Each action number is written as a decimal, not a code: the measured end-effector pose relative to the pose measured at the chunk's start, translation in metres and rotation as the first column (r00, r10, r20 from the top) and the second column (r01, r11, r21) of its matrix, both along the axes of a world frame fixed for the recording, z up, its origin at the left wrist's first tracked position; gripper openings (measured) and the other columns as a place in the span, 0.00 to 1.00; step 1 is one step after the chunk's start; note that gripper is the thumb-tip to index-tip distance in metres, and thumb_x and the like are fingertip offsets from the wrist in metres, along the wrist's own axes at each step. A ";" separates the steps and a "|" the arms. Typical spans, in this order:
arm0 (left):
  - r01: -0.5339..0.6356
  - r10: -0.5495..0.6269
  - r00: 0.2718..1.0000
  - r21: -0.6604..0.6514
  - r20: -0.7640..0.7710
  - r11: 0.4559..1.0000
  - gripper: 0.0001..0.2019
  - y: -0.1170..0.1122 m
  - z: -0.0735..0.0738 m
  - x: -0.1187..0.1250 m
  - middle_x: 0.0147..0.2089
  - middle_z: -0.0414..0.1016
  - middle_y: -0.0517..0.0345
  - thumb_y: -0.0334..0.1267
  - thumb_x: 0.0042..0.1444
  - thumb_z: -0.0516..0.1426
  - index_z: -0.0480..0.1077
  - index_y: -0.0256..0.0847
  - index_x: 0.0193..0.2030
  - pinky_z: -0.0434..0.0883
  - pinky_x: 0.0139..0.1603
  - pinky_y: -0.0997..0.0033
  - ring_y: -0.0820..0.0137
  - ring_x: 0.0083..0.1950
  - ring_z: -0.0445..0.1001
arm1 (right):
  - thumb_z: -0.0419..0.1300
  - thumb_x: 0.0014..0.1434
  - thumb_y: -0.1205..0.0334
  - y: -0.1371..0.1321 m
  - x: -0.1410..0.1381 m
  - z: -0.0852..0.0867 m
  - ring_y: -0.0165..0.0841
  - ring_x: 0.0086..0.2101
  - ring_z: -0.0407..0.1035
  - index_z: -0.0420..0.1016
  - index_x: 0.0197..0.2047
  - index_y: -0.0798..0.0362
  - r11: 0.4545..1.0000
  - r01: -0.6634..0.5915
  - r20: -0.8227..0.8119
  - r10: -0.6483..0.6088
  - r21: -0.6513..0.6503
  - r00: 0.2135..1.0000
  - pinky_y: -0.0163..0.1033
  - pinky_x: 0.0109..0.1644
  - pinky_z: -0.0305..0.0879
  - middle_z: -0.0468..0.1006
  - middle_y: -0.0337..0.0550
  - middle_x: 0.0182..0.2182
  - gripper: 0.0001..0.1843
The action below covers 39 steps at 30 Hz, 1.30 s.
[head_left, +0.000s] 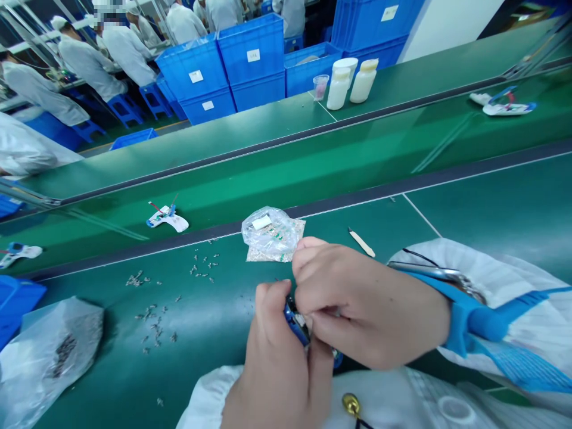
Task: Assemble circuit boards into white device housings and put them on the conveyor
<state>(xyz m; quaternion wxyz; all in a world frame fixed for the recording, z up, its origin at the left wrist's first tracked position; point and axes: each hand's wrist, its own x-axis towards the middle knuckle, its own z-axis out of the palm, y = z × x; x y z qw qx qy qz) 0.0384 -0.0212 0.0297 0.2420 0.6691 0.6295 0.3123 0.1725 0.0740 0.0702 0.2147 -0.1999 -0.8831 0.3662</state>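
My left hand [281,357] is wrapped round a small blue and white plastic part [297,325], largely hidden by fingers. My right hand [344,298] is closed over the top of that part, thumb and fingertips pinched together. Whatever sits in this pinch is too covered to name. Just beyond my fingers lies a clear plastic bag [270,232] with small pieces, on a speckled sheet. A pale pointed stick [361,242] with a dark tip rests beyond my right hand. Small metal pieces [156,328] lie scattered on the green worktop to the left of my hands.
A plastic bag of metal pieces [67,345] stands at left beside a blue bin [18,301]. On the green conveyor [268,173] lie white curved parts with wires [168,219]. White bottles [338,88] stand across it, before stacked blue crates [252,53] and people in white coats.
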 end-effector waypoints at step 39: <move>0.389 -0.212 0.844 0.289 -0.493 0.875 0.10 0.041 0.001 -0.029 0.24 0.72 0.61 0.32 0.46 0.56 0.72 0.41 0.37 0.63 0.32 0.67 0.69 0.24 0.69 | 0.58 0.48 0.40 -0.003 0.005 -0.077 0.30 0.27 0.65 0.67 0.33 0.57 0.415 -0.474 -0.617 -0.353 -0.777 0.703 0.35 0.29 0.62 0.70 0.44 0.30 0.26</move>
